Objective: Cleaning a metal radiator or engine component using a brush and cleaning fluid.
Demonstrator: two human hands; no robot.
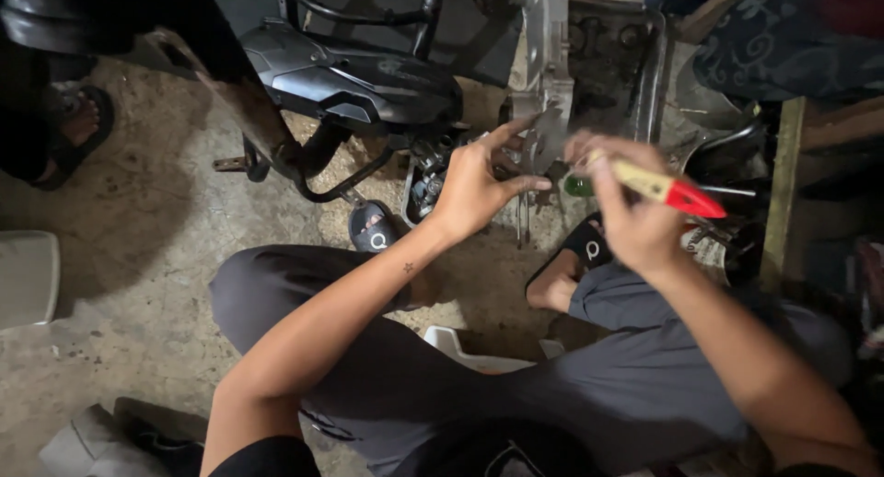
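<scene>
- Nearest the camera, a person is squatting on a low white seat (460,348), grey-trousered knees spreading toward four and eight o'clock.
- Both feet are resting in black sandals (373,228) on the dusty concrete floor (138,256).
- The right hand (631,210), at about two o'clock, is gripping a screwdriver (658,189) by its pale yellow handle with a red end; the shaft is hidden behind the fingers, so its tip cannot be seen.
- The screwdriver looks light and stiff; its handle is the natural place to hold, though greasy fingers could be making it slippery.
- The left hand (474,187), at about twelve o'clock, is holding nothing, fingers spread and reaching onto the engine parts (543,127), thumb pointing right.
- Farther off, the dark body panel of a motorcycle (359,76) is lying toward eleven o'clock.
- At nine o'clock, another person's sandalled foot (78,122) is standing.
</scene>
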